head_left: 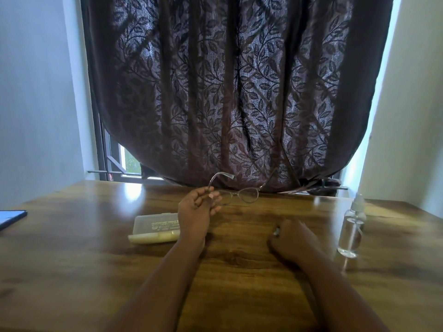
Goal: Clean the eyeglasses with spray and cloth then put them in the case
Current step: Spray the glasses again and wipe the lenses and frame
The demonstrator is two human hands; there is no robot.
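a wooden table (72, 271) fills the lower half. a dark leaf-patterned curtain (230, 92) hangs at twelve o'clock. a blue-edged flat object (10, 218) lies at nine o'clock.

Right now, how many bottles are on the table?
1. The clear spray bottle stands upright on the table, to the right of the right hand. No other bottle shows.

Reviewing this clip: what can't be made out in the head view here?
- Near end of the translucent plastic glasses case: hidden behind the left hand.
- Print on the case lid: too blurred to read.
- Right hand: fingers curl under; whether they hold a cloth is hidden.
- Dark flat object: cut off by the left edge.
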